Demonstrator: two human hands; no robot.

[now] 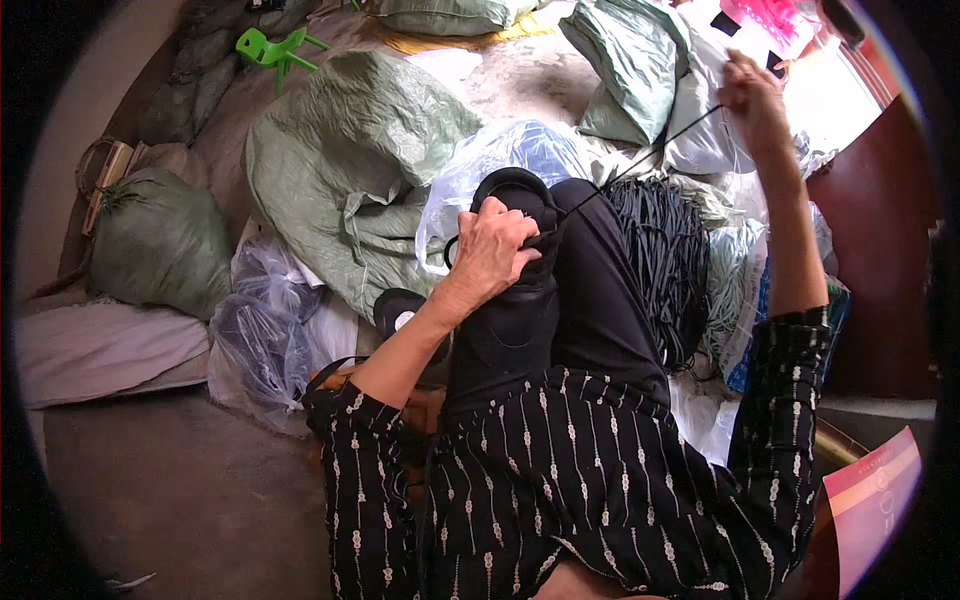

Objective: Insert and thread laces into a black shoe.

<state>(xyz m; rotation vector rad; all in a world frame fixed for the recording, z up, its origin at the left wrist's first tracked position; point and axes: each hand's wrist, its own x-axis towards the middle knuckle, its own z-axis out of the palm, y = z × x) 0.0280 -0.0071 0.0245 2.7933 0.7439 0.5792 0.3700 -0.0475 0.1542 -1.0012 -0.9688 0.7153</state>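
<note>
A black shoe (pixel 510 322) rests on my lap, its round opening facing away from me and its toe towards me. My left hand (pixel 492 245) is closed over the upper near the tongue and eyelets. My right hand (pixel 752 95) is raised at the far right, fingers closed round a black shoelace (pixel 660 150). The lace stretches taut in a slanting line from the shoe up to that hand. A second dark shoe (pixel 398 308) with a pale spot inside sits left of my leg, partly behind my left forearm.
A thick bundle of black laces (pixel 660 265) hangs right of my knee, with paler cords (pixel 735 275) beside it. Woven sacks (pixel 340 150) and clear plastic bags (pixel 265 330) lie around. A green toy chair (pixel 280 50) stands far left; a reddish-brown panel (pixel 875 260) borders the right.
</note>
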